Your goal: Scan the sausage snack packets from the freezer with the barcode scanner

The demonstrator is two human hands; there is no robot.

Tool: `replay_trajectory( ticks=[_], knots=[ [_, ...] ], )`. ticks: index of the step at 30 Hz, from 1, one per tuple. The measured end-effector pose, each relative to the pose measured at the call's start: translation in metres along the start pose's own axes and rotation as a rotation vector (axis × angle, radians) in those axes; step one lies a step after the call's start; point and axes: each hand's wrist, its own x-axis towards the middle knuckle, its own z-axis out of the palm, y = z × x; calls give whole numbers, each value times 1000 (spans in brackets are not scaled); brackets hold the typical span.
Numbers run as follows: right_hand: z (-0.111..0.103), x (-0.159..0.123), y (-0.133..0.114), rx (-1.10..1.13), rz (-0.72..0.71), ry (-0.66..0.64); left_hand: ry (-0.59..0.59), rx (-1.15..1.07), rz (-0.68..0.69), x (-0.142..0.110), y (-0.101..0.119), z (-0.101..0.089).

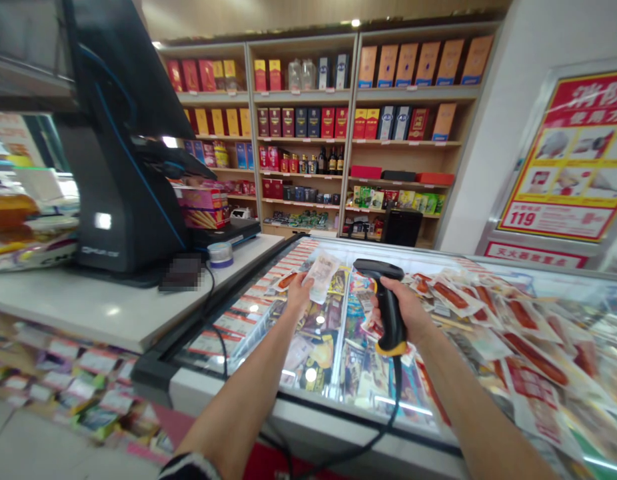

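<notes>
My right hand (409,310) is wrapped round the grip of a black and yellow barcode scanner (390,313), its head tilted toward the left. A black cable runs down from the base of its handle. In my left hand (299,293) is a pale, flat, printed packet (323,275), pinched at its lower left edge; its contents cannot be made out. Scanner and packet are apart, both above the glass top of a chest freezer (301,393). Several packaged sausages (451,297) lie to the right of the scanner.
On the left, a white counter (113,320) carries a black checkout terminal (118,173), a small round tub (220,255) and a snack box (203,207). Shelves (303,97) of boxes and bottles stand behind the freezer. A red and yellow poster (568,160) hangs at right.
</notes>
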Motion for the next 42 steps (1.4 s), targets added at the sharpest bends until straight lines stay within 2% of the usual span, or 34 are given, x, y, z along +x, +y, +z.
replay_trajectory(
  ticks=[3, 6, 11, 18, 23, 28, 30, 32, 35, 38, 40, 42],
  knots=[
    [-2, -3, -1, -235, -126, 25, -52, -27, -21, 4, 7, -5],
    [-4, -9, -5, -395, -148, -50, -104, -29, -34, 11, 16, -18],
    [-2, -16, -10, -460, -177, -153, -145, 15, -34, 18, 24, -39],
    [2, -17, -8, -617, -179, -191, -241, 155, 7, 22, 31, -49],
    [4, -18, -7, -651, -190, -224, -295, 296, 88, 41, 61, -58],
    [-2, -17, -8, -659, -182, -272, -264, 458, 116, 66, 93, -53],
    [-10, -16, -12, -632, -162, -212, -234, 521, 90, 69, 96, -52],
    [-22, -14, -18, -614, -140, -84, -204, 582, 45, 67, 93, -56],
    [-44, -9, -27, -620, -96, 122, -164, 669, -29, 62, 85, -72],
    [-63, -4, -32, -720, -59, 246, -104, 731, -52, 59, 82, -84],
    [-71, 0, -32, -794, -59, 312, -65, 739, -19, 54, 82, -77],
    [-76, 2, -30, -817, -77, 353, -71, 717, 36, 41, 79, -53]
  ],
)
